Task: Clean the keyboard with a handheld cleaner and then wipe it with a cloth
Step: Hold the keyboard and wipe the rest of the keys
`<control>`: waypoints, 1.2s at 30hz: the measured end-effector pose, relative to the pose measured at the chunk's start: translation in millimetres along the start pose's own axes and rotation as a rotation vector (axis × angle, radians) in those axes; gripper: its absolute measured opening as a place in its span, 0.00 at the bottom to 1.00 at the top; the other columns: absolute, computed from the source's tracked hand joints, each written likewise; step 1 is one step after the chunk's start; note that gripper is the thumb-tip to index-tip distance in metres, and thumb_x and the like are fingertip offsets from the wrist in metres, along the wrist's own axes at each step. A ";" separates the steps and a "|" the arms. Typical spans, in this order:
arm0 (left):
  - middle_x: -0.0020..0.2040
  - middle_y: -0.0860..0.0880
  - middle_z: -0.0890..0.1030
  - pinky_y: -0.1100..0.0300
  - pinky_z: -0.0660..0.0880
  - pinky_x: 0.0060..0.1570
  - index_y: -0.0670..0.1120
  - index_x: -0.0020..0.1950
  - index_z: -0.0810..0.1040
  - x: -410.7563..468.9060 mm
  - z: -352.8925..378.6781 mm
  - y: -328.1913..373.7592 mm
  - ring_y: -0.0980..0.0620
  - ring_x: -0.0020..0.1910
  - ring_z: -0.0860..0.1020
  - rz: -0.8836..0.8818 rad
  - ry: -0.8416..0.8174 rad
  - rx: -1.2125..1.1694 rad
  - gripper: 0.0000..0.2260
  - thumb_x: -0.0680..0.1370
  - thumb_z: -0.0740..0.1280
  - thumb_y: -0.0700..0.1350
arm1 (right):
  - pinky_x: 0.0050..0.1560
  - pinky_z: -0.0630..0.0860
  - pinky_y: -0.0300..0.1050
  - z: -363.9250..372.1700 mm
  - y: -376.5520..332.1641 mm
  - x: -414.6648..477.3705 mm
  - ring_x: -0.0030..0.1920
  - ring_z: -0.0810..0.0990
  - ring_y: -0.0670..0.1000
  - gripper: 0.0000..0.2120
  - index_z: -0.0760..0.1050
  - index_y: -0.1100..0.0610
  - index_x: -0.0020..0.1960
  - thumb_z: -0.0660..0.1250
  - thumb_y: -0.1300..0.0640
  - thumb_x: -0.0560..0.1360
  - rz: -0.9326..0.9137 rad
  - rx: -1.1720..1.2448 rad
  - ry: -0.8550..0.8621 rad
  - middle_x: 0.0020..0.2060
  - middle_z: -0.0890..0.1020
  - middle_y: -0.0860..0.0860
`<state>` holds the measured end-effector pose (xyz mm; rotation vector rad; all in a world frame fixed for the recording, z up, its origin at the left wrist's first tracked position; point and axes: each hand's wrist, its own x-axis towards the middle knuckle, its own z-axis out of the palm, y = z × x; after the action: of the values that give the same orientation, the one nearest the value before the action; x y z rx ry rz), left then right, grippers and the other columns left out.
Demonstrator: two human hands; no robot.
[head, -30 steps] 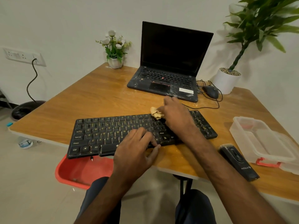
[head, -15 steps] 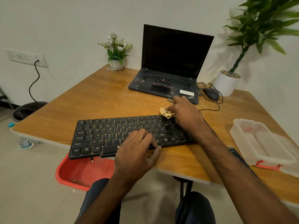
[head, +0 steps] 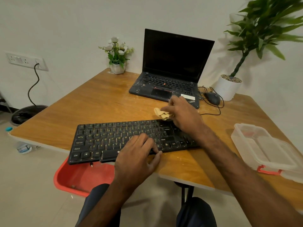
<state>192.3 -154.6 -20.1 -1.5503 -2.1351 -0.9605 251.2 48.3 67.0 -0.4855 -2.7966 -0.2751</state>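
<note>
Our right fingers (head: 165,109) curl round a crumpled tan cloth (head: 161,114), which the right hand (head: 183,115) holds just past the far edge of the black keyboard (head: 105,141), toward its right end. Our left hand (head: 137,154) lies flat with relaxed fingers on the near middle keys, thumb at the front edge. The keyboard sits on the wooden table (head: 98,105), its left corner overhanging a red bin (head: 82,177). A dusty laptop (head: 167,82) stands behind, and a clear plastic container (head: 265,151) lies to the right.

Laptop (head: 170,79), mouse (head: 212,97), 2 plants (head: 117,53), box (head: 265,151), red tub (head: 82,176).
</note>
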 end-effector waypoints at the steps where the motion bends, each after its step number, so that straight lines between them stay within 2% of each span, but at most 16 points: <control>1: 0.45 0.55 0.75 0.67 0.66 0.42 0.52 0.45 0.76 -0.1 0.4 -0.2 0.57 0.43 0.72 0.000 0.001 -0.003 0.08 0.75 0.72 0.53 | 0.49 0.66 0.41 0.4 -9.7 -1.5 0.55 0.68 0.49 0.21 0.73 0.46 0.70 0.67 0.56 0.78 -0.050 0.011 0.018 0.56 0.72 0.50; 4: 0.45 0.55 0.75 0.67 0.66 0.43 0.52 0.45 0.76 0.0 0.5 -0.2 0.57 0.44 0.73 0.010 0.001 -0.010 0.08 0.76 0.72 0.53 | 0.49 0.64 0.41 9.0 -31.7 -9.9 0.56 0.70 0.51 0.21 0.71 0.47 0.72 0.64 0.57 0.79 -0.200 -0.031 -0.016 0.58 0.73 0.52; 6: 0.45 0.55 0.75 0.66 0.66 0.43 0.52 0.45 0.76 -0.3 0.9 -0.5 0.56 0.44 0.73 0.008 -0.002 -0.021 0.08 0.76 0.72 0.53 | 0.51 0.67 0.43 10.2 -25.5 -10.9 0.58 0.70 0.52 0.21 0.71 0.47 0.72 0.65 0.55 0.79 -0.119 -0.076 -0.021 0.60 0.73 0.53; 9: 0.45 0.55 0.75 0.67 0.67 0.43 0.52 0.45 0.76 -1.1 1.5 -0.3 0.56 0.44 0.72 0.007 0.000 -0.023 0.08 0.76 0.71 0.53 | 0.60 0.71 0.46 2.9 -4.6 -9.1 0.63 0.69 0.52 0.21 0.72 0.47 0.71 0.67 0.54 0.78 0.049 -0.140 -0.105 0.65 0.71 0.53; 12: 0.45 0.55 0.75 0.67 0.66 0.43 0.52 0.45 0.76 -0.8 2.0 -0.5 0.56 0.44 0.72 0.007 0.003 -0.015 0.07 0.76 0.70 0.54 | 0.52 0.67 0.41 -3.2 -6.5 -6.4 0.56 0.67 0.49 0.22 0.72 0.46 0.71 0.66 0.57 0.78 0.050 -0.041 -0.082 0.60 0.72 0.51; 16: 0.44 0.55 0.75 0.68 0.65 0.44 0.52 0.44 0.76 -0.2 2.4 -0.6 0.57 0.44 0.72 0.014 0.012 -0.008 0.08 0.76 0.72 0.53 | 0.48 0.59 0.41 3.1 -35.2 -10.5 0.52 0.65 0.48 0.21 0.71 0.45 0.72 0.63 0.57 0.79 -0.113 -0.004 -0.044 0.55 0.71 0.50; 19: 0.45 0.55 0.75 0.67 0.66 0.44 0.51 0.44 0.76 0.4 3.1 -0.7 0.56 0.44 0.72 0.022 0.008 -0.005 0.07 0.76 0.71 0.53 | 0.47 0.59 0.41 7.3 -24.4 -7.8 0.50 0.61 0.46 0.21 0.71 0.46 0.71 0.64 0.58 0.79 -0.028 0.005 -0.057 0.54 0.71 0.49; 22: 0.45 0.55 0.74 0.67 0.65 0.44 0.52 0.45 0.76 -0.4 4.4 -1.9 0.57 0.44 0.72 0.027 0.011 -0.006 0.07 0.77 0.70 0.53 | 0.50 0.59 0.40 0.5 -18.1 -1.8 0.51 0.63 0.46 0.21 0.71 0.46 0.71 0.65 0.56 0.79 -0.003 -0.029 -0.079 0.55 0.71 0.49; 26: 0.44 0.55 0.74 0.67 0.65 0.44 0.52 0.45 0.76 -1.4 6.0 -3.2 0.57 0.44 0.71 0.020 0.021 0.001 0.08 0.78 0.66 0.56 | 0.56 0.62 0.44 -1.6 -38.9 -8.1 0.58 0.67 0.50 0.22 0.68 0.44 0.73 0.64 0.54 0.80 -0.145 -0.027 -0.082 0.59 0.70 0.50; 31: 0.45 0.55 0.74 0.66 0.68 0.45 0.52 0.45 0.76 -1.2 5.6 -2.6 0.56 0.45 0.73 0.029 0.024 -0.019 0.08 0.77 0.67 0.55 | 0.60 0.68 0.46 -0.2 -23.9 -12.9 0.60 0.68 0.51 0.21 0.71 0.48 0.71 0.65 0.56 0.79 0.026 -0.042 -0.070 0.60 0.71 0.51; 33: 0.45 0.55 0.74 0.67 0.66 0.45 0.52 0.45 0.76 -1.4 6.1 -2.7 0.56 0.44 0.72 0.025 0.028 -0.009 0.08 0.77 0.67 0.55 | 0.63 0.68 0.48 -1.1 -32.5 -12.5 0.62 0.67 0.51 0.21 0.71 0.50 0.71 0.65 0.56 0.79 0.001 -0.033 -0.076 0.62 0.70 0.52; 36: 0.44 0.55 0.74 0.67 0.65 0.45 0.52 0.45 0.76 -0.9 6.9 -3.0 0.57 0.44 0.72 0.029 0.030 0.009 0.08 0.77 0.66 0.56 | 0.61 0.67 0.46 1.6 -48.4 -17.3 0.61 0.67 0.51 0.21 0.69 0.50 0.72 0.63 0.57 0.80 -0.079 0.022 -0.078 0.61 0.70 0.52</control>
<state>190.7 -151.0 -26.6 -1.5480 -2.0884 -0.9568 249.3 -1.3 53.5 -0.3895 -2.8953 -0.2469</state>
